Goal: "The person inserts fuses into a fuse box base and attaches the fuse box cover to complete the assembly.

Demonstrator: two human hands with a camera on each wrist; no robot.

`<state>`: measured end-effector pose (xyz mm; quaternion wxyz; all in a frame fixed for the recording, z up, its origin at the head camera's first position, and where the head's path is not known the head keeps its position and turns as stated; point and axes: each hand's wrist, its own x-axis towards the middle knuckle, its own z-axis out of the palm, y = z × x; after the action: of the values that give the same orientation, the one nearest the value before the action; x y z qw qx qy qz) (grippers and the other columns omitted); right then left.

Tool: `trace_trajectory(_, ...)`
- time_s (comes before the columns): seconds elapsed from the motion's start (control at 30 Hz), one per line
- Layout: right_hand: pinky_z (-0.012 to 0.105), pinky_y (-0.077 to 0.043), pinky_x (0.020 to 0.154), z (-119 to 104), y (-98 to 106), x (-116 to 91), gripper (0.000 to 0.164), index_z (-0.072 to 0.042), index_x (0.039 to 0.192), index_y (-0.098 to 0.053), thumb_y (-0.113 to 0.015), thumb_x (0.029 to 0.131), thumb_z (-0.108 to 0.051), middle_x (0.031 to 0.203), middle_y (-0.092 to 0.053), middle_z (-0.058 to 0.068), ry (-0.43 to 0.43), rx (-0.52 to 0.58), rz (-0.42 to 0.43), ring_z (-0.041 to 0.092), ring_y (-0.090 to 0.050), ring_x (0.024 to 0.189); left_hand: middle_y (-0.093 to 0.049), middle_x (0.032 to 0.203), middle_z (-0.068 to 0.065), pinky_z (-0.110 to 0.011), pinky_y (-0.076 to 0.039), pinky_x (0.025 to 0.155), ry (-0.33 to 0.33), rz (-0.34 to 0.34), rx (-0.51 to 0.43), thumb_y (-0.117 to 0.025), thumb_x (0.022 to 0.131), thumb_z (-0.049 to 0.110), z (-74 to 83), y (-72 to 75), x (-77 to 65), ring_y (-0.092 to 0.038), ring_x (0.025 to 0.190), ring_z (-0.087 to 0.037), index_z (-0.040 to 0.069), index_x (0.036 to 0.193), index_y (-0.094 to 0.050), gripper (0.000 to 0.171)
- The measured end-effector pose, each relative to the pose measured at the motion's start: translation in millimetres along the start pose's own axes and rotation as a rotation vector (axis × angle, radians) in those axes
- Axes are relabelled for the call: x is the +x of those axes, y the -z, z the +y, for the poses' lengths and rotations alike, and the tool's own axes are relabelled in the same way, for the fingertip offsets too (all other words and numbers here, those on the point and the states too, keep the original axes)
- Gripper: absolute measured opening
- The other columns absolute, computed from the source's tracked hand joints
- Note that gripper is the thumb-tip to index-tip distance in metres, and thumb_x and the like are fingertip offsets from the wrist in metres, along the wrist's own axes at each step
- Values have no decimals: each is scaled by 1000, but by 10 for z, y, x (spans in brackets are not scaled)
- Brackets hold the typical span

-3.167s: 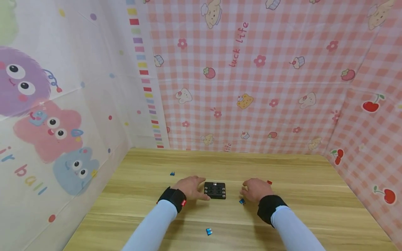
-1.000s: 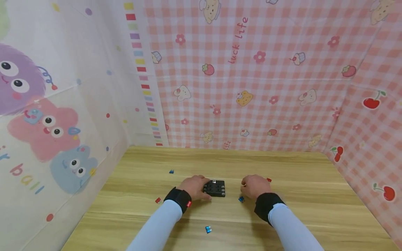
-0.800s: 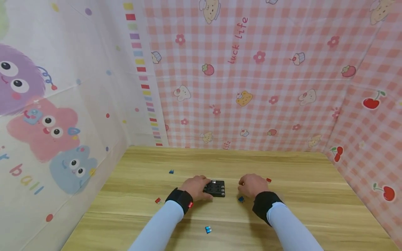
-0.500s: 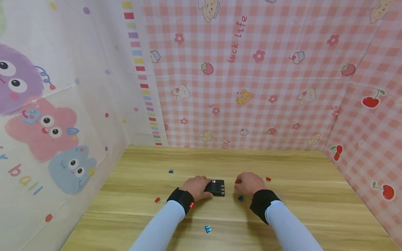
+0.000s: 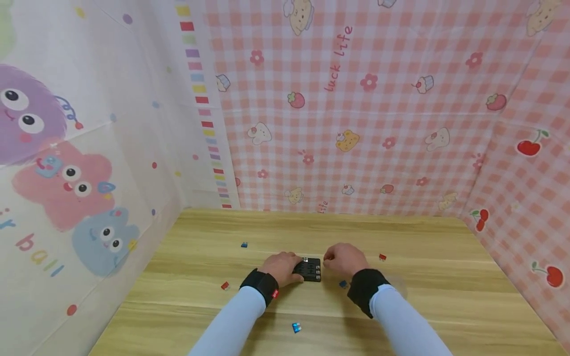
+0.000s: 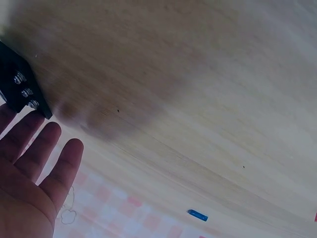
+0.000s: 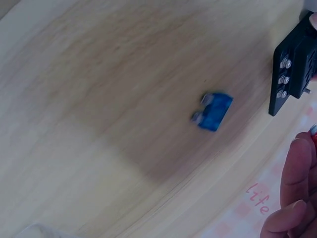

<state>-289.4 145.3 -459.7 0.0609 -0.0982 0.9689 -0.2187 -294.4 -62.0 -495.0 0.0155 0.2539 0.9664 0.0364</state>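
Note:
My left hand (image 5: 281, 268) holds a black fuse block (image 5: 310, 271) at its left side, thumb near the front edge and fingers toward the back. In the left wrist view the fingertips touch the block's edge beside its metal screw terminals. My right hand (image 5: 346, 259), fingers curled, is just right of the block. A red blade fuse (image 7: 315, 137) with a shiny prong shows at its fingertips in the right wrist view, mostly cut off by the frame. Below that hand a blue blade fuse (image 7: 216, 111) lies flat on the wooden table.
Loose fuses lie around: a blue fuse (image 5: 244, 244) at the back left, a red fuse (image 5: 225, 286) by the left wrist, a blue fuse (image 5: 297, 327) in front and a red fuse (image 5: 382, 257) at right. Patterned cloth (image 5: 356, 109) walls the table's back and sides.
My left hand has gone from spread beside the fuse block to holding its left side. My right hand has moved left, coming close to the block's right edge.

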Motion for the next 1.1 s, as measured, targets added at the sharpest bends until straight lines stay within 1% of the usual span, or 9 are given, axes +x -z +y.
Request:
trace_trajectory(0.2,40,-49,79,-49,-33,20,8,-15,93,-75,-73,91,-22,86,-65,-2,6,32,-2,20,-55,78,-68,118,-4,-34,-50,90,-21,31,-26,-76,86,44,-11,-25,16,-64,103,-19,15,129,-66,53)
trace_trajectory(0.4,39,-48,76,-80,-57,50,7,-15,91,-75,-73,91,-22,82,-65,-3,24,21,3,18,-54,75,-68,117,-4,-34,-50,90,-17,34,-75,-77,84,43,-18,-43,26,-64,101,-18,14,127,-67,52)
trace_trajectory(0.67,36,-49,73,-124,-57,76,4,-16,87,-76,-74,90,-19,79,-65,-5,72,-23,33,15,-53,72,-70,108,-1,-31,-51,84,-26,33,-60,-80,81,44,-36,-38,56,-64,93,-13,16,123,-70,52)
trace_trajectory(0.87,38,-51,77,-161,-51,101,5,-15,86,-77,-74,89,-16,82,-68,-4,113,-54,45,15,-58,75,-70,108,-1,-32,-51,85,-11,32,-70,-80,80,44,-34,-10,41,-64,94,-14,16,123,-71,52)
trace_trajectory(1.1,39,-52,79,-179,-94,148,5,-15,86,-78,-75,88,-13,83,-69,-3,154,-86,70,16,-61,80,-71,108,-1,-32,-51,85,-13,33,-65,-80,80,44,-25,11,16,-65,96,-15,16,123,-71,52)
